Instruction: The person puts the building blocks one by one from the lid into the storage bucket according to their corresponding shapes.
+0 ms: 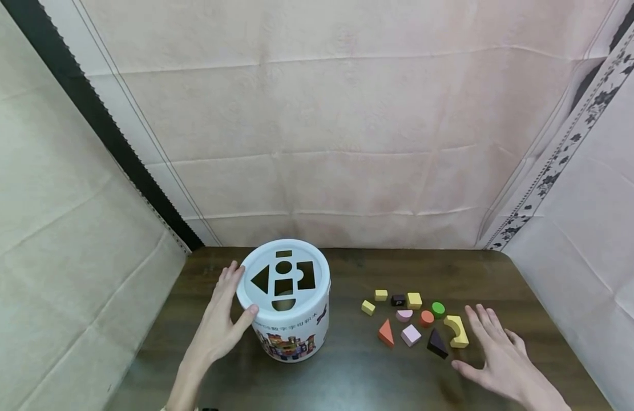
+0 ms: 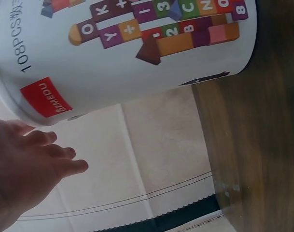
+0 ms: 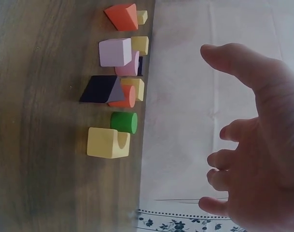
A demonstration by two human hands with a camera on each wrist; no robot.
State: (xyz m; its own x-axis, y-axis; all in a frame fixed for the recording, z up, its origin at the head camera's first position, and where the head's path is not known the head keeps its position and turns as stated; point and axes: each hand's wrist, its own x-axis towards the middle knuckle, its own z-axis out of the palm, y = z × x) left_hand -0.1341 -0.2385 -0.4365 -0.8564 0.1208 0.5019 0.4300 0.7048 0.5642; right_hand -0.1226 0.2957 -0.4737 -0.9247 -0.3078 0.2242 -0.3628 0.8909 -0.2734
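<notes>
A white round bucket (image 1: pixel 292 337) with printed letter blocks on its side stands on the table, under a pale blue lid (image 1: pixel 255 257) cut with shaped holes. My left hand (image 1: pixel 221 325) rests against the left edge of the lid, thumb and fingers spread. Over the table at the right, my right hand (image 1: pixel 501 359) hovers with fingers extended and nothing in it. Nearest to it are a yellow arch block (image 1: pixel 457 332), a black triangular block (image 1: pixel 437 344) and a green cylinder (image 3: pixel 124 123).
Left of those lie an orange cylinder (image 1: pixel 427 318), a lilac block (image 1: pixel 411 335), an orange triangular block (image 1: pixel 386 333), a pink half-round block (image 1: pixel 404 315), a small black block (image 1: pixel 398 300) and several yellow blocks (image 1: pixel 414 301). Cloth walls (image 1: pixel 347 188) enclose the table's back and sides.
</notes>
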